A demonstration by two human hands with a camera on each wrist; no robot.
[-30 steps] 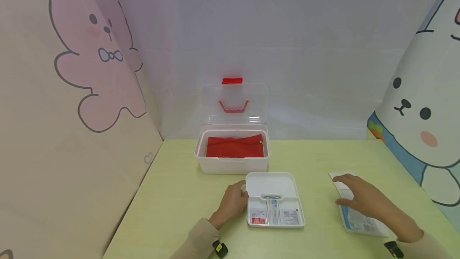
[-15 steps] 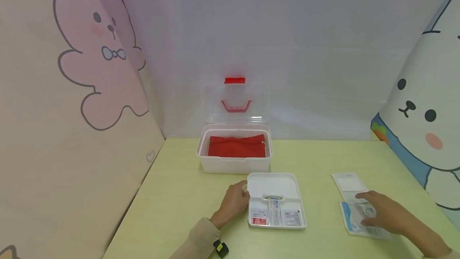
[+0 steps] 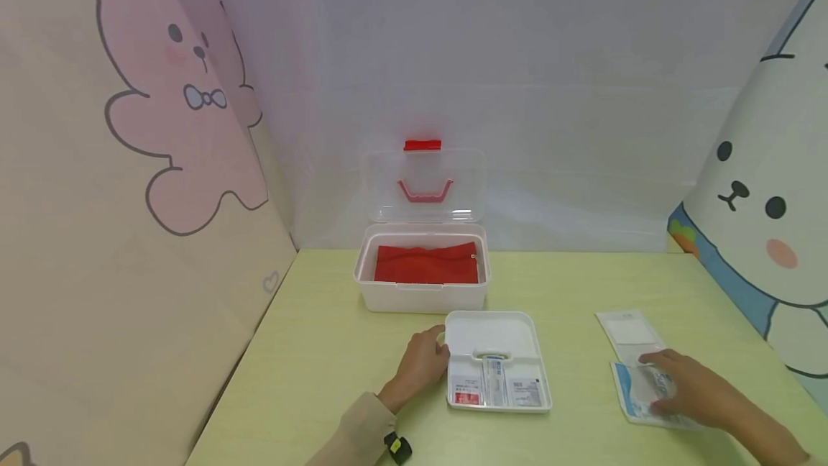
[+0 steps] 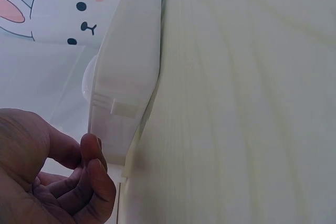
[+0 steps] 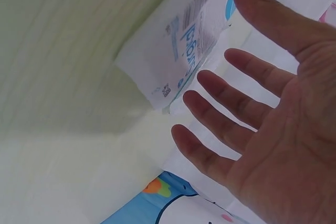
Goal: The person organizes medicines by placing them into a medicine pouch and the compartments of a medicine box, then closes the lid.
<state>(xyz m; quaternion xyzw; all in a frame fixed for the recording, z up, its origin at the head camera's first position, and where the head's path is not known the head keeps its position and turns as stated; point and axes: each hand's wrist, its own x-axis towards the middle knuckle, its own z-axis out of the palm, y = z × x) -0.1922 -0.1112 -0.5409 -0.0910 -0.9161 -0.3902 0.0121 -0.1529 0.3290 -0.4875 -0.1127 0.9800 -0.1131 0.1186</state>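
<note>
Right hand [image 3: 695, 390]: fingers spread, holding nothing, white-and-blue plastic packet [image 3: 635, 395] before its palm; flat white rectangular packet [image 3: 629, 331] beyond its fingertips. Left hand [image 3: 419, 362]: fingers bent at the rim of a shallow white plastic tray [image 3: 494, 329] to its right; grip cannot be told. Beyond left hand: white plastic box [image 3: 420, 298], red pouch [image 3: 427, 266] inside.

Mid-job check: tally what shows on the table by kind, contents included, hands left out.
Boxes: 1, the open white box
Trays: 1, the white tray
Pouches: 1, the red pouch
Packets in the tray: 3, red-marked packet, slim packet, grey-printed packet
Packets by the right hand: 2, pale packet, blue-marked packet
Total visible: 8
</note>
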